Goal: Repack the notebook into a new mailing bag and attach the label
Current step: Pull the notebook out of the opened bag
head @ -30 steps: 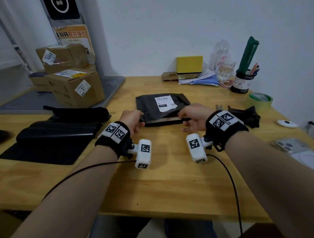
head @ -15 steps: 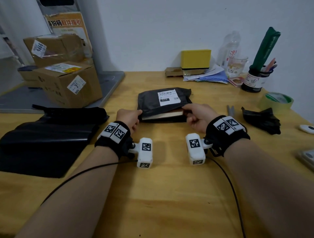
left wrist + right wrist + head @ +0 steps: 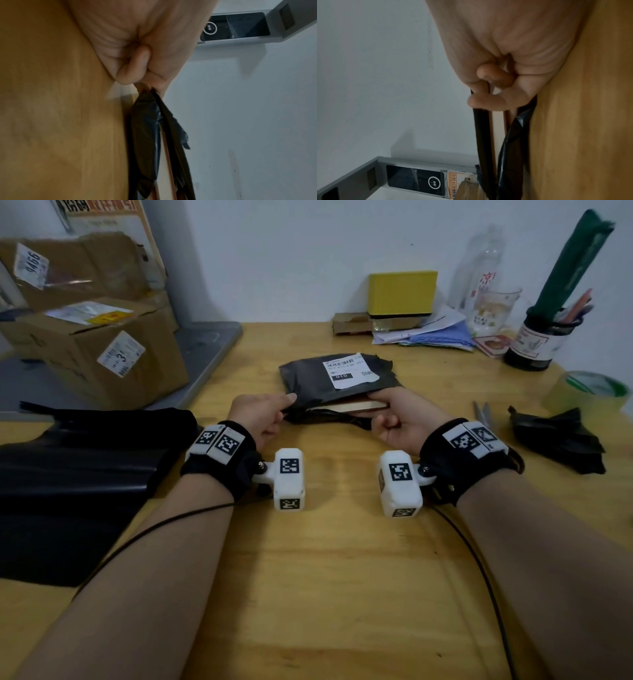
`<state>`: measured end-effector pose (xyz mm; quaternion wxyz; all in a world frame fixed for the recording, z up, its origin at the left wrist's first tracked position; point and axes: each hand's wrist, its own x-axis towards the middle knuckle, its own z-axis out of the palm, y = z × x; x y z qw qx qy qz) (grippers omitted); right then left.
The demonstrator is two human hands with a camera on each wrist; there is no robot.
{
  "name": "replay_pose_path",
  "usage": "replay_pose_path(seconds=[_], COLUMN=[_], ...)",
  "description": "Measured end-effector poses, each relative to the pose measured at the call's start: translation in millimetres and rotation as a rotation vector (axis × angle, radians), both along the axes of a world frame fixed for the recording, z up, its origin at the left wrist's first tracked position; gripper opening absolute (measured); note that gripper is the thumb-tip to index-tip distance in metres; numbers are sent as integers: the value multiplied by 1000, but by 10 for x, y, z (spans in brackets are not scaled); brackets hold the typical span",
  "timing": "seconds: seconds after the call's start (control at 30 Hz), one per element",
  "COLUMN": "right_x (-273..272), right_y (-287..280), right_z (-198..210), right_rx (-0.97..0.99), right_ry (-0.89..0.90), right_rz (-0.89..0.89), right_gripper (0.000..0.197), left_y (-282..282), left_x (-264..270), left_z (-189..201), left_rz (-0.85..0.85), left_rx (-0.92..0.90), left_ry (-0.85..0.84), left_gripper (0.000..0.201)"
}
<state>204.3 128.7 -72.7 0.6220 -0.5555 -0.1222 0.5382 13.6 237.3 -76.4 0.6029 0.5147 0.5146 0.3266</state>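
A black mailing bag (image 3: pixel 308 380) with a white label (image 3: pixel 349 370) lies on the wooden table (image 3: pixel 329 577). Its near end is open, and the notebook (image 3: pixel 356 406) shows there with pale page edges and a brown cover. My left hand (image 3: pixel 263 414) pinches the bag's open edge (image 3: pixel 154 108) at the left corner. My right hand (image 3: pixel 394 414) grips the notebook's right corner (image 3: pixel 498 121) between thumb and fingers. A stack of new black bags (image 3: pixel 75 474) lies at the left.
Cardboard boxes (image 3: pixel 102 350) stand at the back left. A yellow box (image 3: pixel 402 292), papers, a bottle and a pen pot (image 3: pixel 534 340) line the back wall. Scissors (image 3: pixel 483 412), a crumpled black scrap (image 3: pixel 558 440) and a green tape roll (image 3: pixel 592 392) lie at the right.
The head view has moved closer and lower. More of the notebook now shows at the bag's open near end. Both hands keep their hold at the bag's corners.
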Motion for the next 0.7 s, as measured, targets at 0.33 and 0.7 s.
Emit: replay_pose_path(seconds=[0.33, 0.7], right_x=[-16, -200], right_y=[-47, -456], right_z=[29, 305], right_rx=[34, -8], right_ry=[86, -41], right_rz=[60, 170], right_gripper=[27, 24], left_y=[-20, -182], left_x=[-36, -112], left_z=[-60, -30], left_rz=[68, 100], left_rx=[-33, -16], left_ry=[-135, -153], left_gripper=[19, 29])
